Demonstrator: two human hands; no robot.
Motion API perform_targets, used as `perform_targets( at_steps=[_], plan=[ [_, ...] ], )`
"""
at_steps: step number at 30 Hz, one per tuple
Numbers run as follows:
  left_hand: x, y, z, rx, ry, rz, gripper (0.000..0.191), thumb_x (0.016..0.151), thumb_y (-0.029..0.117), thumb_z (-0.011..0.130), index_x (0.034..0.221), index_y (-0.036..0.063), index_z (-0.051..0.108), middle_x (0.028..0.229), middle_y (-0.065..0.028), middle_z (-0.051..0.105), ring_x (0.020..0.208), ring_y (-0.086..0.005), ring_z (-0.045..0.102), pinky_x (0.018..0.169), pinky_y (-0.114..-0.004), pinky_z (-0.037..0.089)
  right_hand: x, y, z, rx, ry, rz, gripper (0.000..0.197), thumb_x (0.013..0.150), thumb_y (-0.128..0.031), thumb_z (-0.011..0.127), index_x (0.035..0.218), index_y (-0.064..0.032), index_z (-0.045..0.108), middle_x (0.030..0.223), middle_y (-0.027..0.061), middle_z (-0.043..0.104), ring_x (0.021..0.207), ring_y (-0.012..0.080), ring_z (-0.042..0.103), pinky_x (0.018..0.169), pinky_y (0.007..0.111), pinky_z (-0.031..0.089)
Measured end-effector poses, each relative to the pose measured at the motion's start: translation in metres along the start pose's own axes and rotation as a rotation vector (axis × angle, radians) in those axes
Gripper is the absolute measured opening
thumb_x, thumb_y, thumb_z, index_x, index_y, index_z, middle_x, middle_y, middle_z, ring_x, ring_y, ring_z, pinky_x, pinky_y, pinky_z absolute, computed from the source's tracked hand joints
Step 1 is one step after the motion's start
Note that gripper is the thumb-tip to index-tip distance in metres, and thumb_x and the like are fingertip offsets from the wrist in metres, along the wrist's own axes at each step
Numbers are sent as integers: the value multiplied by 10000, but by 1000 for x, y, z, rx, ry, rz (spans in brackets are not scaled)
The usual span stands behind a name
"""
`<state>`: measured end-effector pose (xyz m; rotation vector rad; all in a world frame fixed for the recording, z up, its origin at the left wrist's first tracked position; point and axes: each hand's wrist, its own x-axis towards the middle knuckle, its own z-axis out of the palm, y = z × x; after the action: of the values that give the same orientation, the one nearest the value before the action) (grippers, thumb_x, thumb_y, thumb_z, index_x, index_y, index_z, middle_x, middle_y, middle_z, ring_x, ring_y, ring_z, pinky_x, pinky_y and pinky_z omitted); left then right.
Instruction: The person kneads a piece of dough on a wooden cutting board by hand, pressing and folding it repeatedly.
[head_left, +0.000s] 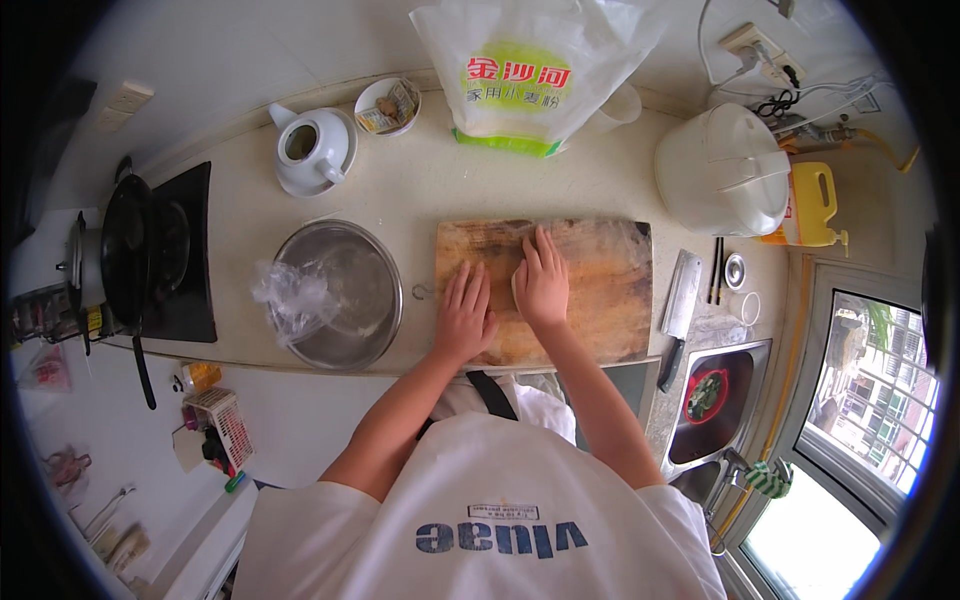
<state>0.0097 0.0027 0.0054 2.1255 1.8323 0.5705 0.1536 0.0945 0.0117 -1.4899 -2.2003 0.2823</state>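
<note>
My left hand (465, 315) lies on the left part of a worn wooden cutting board (600, 292), its fingers stretched forward and nothing visible in it. To its right, my right hand (543, 285) rests palm down on the same board with its fingers extended. A small pale edge, perhaps dough (515, 286), shows beside the right thumb; the hand covers the rest, so its size and the grip cannot be seen. Left of the board stands a steel bowl (367, 300) with floury smears and a crumpled clear plastic bag (296, 300) over its left rim.
A flour bag (517, 112), a white teapot (307, 146) and a small bowl (388, 106) stand behind. Right of the board lie a cleaver (682, 300) and chopsticks (716, 270), near a white lidded container (716, 172). The sink (727, 427) holds a red basket of greens (706, 394).
</note>
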Motion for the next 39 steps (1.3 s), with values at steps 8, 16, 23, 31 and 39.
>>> perform_targets(
  at_steps=[8, 16, 23, 31, 39],
  plan=[
    [-2, -6, 7, -93, 23, 111, 631, 788, 190, 552, 1354, -58, 426, 1480, -182, 343, 1394, -413, 252, 1138, -530, 243, -37, -12, -38, -41, 109, -38, 36, 796, -73, 573, 793, -51, 546, 783, 131, 501, 748, 331, 484, 680, 439, 369],
    [2, -2, 0, -2, -8, 136, 598, 799, 215, 553, 1320, -64, 457, 1475, -198, 342, 1395, -407, 251, 1142, -500, 257, 14, 19, -25, 19, 189, 161, 80, 891, -115, 521, 899, -36, 518, 924, 160, 513, 873, 350, 488, 793, 455, 389],
    [0, -4, -2, -40, -28, 112, 604, 806, 203, 538, 1337, -68, 439, 1469, -205, 347, 1386, -418, 266, 1127, -523, 265, -18, 3, -4, 17, 161, 149, 277, 896, -213, 508, 1093, -21, 543, 1124, 166, 546, 1051, 367, 493, 943, 467, 363],
    [2, 0, -2, 34, -55, 164, 594, 764, 199, 545, 1303, -47, 491, 1469, -169, 370, 1361, -481, 278, 1089, -573, 298, 20, 19, -1, -174, 40, 358, 437, 921, -305, 460, 1250, -19, 493, 1347, 191, 439, 1293, 362, 355, 1093, 568, 199],
    [2, 2, -8, -16, -46, 147, 634, 715, 216, 592, 1301, -12, 508, 1459, -141, 390, 1341, -499, 297, 1073, -587, 314, 59, 36, 14, -122, -94, 437, 482, 956, -370, 409, 1298, -39, 490, 1400, 201, 411, 1327, 361, 334, 1106, 575, 177]
  ],
)
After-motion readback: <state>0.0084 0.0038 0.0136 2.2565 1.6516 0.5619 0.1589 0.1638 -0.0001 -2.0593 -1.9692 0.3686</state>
